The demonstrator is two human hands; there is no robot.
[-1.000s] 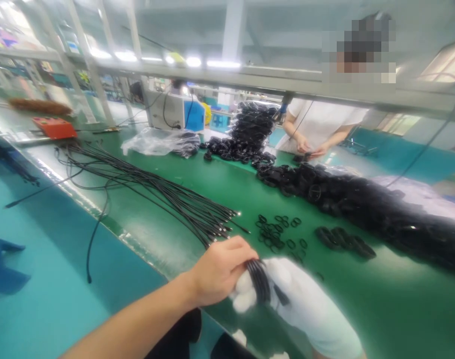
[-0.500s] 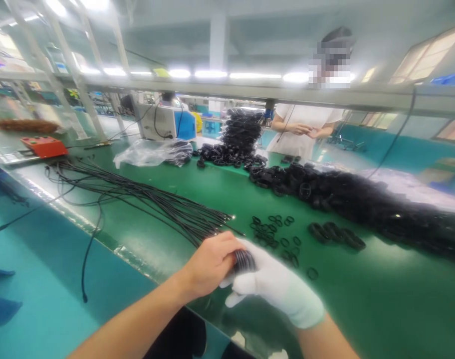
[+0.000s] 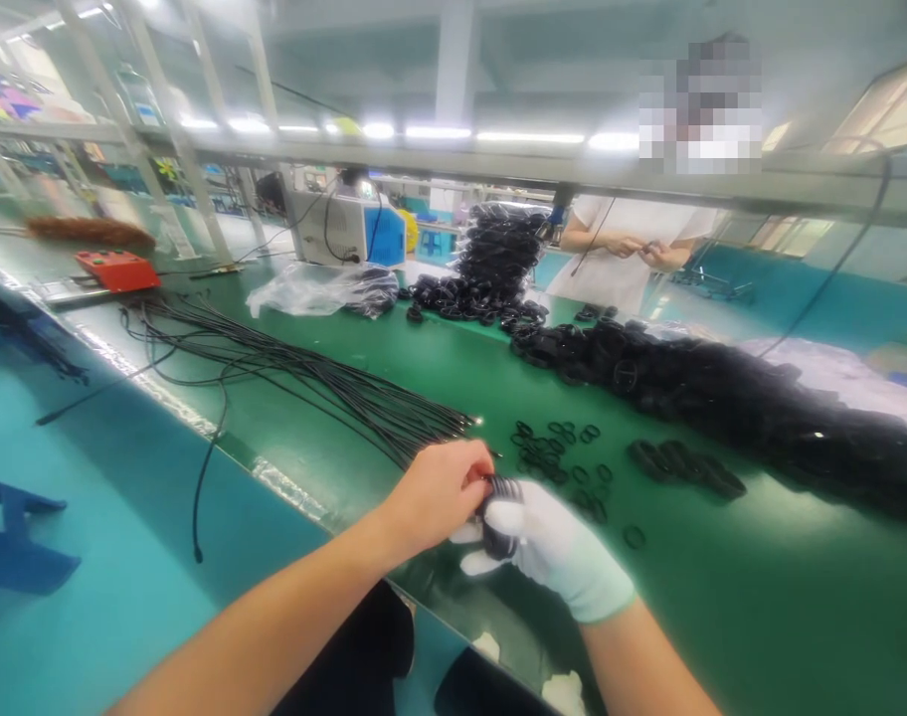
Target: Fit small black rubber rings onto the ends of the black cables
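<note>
Long green bench, heaped with black coils. Loose cables fanned leftward. Bare left hand and gloved right hand pressed together, both pinching a small cable coil above the bench edge. Tiny rings just beyond.

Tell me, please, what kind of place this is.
Probably a factory assembly line: a long green bench holds loose black cables and heaps of coiled ones, and another person works across it.
</note>
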